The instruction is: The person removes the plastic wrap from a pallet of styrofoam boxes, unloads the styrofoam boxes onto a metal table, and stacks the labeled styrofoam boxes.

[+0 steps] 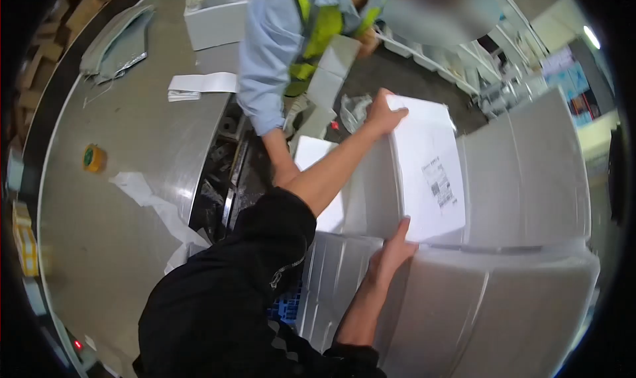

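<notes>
A white box [427, 169] with a printed label on its face is between my two hands, tilted, in front of the big pale boxes. My left hand [385, 116] grips its upper left corner, with the thumb over the edge. At the lower edge my right hand [392, 251] is closed on the same box, thumb up against its face and the other fingers partly hidden. Behind my left forearm lies another white box [331, 209], partly covered. A co-worker's forearm [278, 154] reaches down beside it, the hand hidden.
Large pale boxes [523, 179] stand stacked at the right. On the metal table [146, 133] are a tape roll [94, 158], crumpled white paper [159, 206], a stack of paper [199, 85] and a white container [215, 27]. The co-worker in a yellow vest [324, 30] stands opposite.
</notes>
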Tool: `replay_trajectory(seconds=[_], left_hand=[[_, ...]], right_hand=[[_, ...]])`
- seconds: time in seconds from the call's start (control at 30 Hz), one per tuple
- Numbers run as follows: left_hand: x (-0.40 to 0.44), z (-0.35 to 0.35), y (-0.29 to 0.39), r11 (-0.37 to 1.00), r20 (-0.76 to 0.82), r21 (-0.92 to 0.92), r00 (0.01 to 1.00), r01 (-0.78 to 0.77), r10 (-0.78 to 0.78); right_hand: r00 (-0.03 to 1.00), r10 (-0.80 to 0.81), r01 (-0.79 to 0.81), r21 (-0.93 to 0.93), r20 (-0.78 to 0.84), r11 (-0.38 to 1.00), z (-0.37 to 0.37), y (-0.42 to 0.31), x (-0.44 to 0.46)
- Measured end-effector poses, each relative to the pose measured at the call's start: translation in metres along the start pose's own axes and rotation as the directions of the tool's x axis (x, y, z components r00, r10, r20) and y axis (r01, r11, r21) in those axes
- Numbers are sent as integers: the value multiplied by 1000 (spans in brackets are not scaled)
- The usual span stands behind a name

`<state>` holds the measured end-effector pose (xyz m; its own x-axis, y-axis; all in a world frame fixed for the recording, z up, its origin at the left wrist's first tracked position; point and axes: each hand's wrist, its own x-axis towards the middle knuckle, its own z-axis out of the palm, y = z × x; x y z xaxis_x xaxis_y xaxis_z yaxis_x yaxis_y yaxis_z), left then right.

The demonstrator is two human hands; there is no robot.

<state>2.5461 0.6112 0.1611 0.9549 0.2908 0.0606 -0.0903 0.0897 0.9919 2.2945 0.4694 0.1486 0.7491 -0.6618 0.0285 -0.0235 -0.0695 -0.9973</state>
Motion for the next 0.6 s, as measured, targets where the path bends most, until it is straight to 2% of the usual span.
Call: replay_trajectory(seconds=[0.03,0.07,0.1,0.13,0.27,0.33,0.37,0.43,0.5,0.53,0.57,0.6], left_hand=[[4,-12,9,1000,-46,3,999,-8,8],[1,-18,16,985,-91,100,984,-144,153],[-4,-26,23,944,-112,206,952,-259,286],[-14,-38,45,941,-134,231,950,-248,284],[-37,-87,135,925,-209,319,936,-208,283],[-60,-122,155,929,-214,279,927,-245,309],[-74,-141,159,928,-257,308,922,-208,291],[-106,-175,170,855,-310,401,830,-328,463],[-151,-205,193,919,-380,356,872,-170,308],[-168,-226,195,927,-433,327,842,-184,320],[-187,-246,196,935,-477,297,818,-195,323],[-205,-260,200,944,-566,264,761,-197,317]], right_hand=[[996,-65,62,54,56,997,13,-7,-1],[993,-59,53,64,100,997,16,-14,-6],[990,90,-103,111,111,988,15,-36,-17],[963,238,-254,137,125,957,14,-54,-30],[938,300,-314,60,174,947,33,-105,-81],[976,83,-119,173,202,978,35,-115,-105],[962,111,-152,151,251,977,30,-119,-116],[931,103,-125,41,351,991,17,-131,-128],[900,115,-119,-17,421,993,2,-137,-125],[852,62,87,-258,519,962,3,-137,-123],[786,46,305,-452,617,838,3,-137,-124],[706,49,515,-560,707,649,8,-132,-127]])
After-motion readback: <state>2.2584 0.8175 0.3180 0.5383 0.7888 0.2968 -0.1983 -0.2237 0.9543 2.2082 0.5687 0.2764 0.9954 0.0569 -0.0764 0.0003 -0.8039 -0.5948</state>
